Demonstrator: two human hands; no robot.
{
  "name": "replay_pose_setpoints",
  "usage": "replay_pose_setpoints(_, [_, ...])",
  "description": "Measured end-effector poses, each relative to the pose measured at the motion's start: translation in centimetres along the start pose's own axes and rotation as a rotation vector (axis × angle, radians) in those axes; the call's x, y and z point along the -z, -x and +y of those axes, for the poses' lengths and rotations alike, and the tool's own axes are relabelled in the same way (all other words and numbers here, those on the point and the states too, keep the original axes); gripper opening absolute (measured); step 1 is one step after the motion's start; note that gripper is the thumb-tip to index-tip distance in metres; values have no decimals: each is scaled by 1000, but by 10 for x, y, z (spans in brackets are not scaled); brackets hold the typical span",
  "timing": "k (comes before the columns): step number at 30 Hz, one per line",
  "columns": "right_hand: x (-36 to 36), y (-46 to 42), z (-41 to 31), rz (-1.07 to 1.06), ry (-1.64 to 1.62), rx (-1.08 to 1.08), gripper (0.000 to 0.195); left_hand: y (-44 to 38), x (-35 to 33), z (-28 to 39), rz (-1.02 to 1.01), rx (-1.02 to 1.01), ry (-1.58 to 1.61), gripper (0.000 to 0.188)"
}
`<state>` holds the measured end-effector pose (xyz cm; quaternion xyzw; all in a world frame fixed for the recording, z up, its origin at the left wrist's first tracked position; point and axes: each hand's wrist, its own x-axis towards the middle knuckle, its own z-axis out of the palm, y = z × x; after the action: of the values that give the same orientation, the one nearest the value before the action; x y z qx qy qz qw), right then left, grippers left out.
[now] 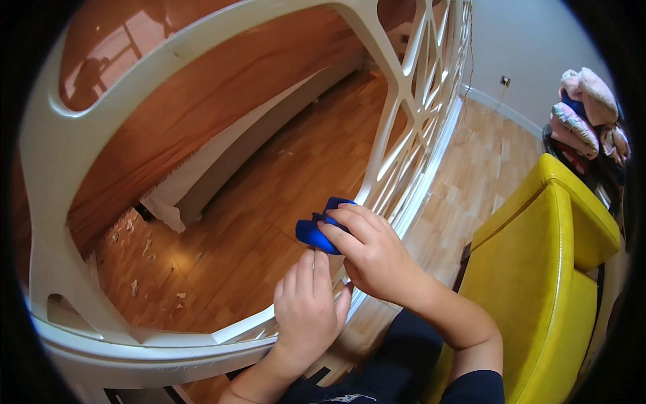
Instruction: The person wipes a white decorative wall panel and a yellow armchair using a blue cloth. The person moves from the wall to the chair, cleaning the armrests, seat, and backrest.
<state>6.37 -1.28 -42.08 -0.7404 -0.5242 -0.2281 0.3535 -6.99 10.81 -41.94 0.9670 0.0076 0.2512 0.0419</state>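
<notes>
My right hand point(371, 247) holds a crumpled blue cloth point(315, 235) against a slim strut of a white lattice partition point(103, 136). Part of the cloth sticks out to the left of the fingers, over the partition's large rounded opening. Just below, my left hand point(308, 303) lies around the same strut, its fingers stretched upward and its thumb on the right side. Its fingertips reach the cloth's lower edge. Both hands hide the part of the strut beneath them.
A yellow armchair point(520, 283) stands close on the right, with folded pink textiles point(585, 111) piled behind it. Through the opening, a reddish-brown drape point(212, 96) hangs over wood flooring point(262, 262) littered with paper scraps point(134, 288). A wall socket point(505, 80) is at the back right.
</notes>
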Motion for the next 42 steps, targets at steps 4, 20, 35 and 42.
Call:
replay_pose_setpoints(4, [1,-2,19,13,-17,-26,47,3,-5,2,2,23,3,76])
replay_pose_setpoints(20, [-12,2,19,112,117,-60,45,7,10,-2,-53,-9,167,72])
replay_pose_setpoints(35, [-14,4,14,151,172,-51,44,29,18,3,-133,-64,10,91])
replay_pose_setpoints(42, [-20,6,-26,65,-61,47,37,47,42,8,-258,-39,164,108])
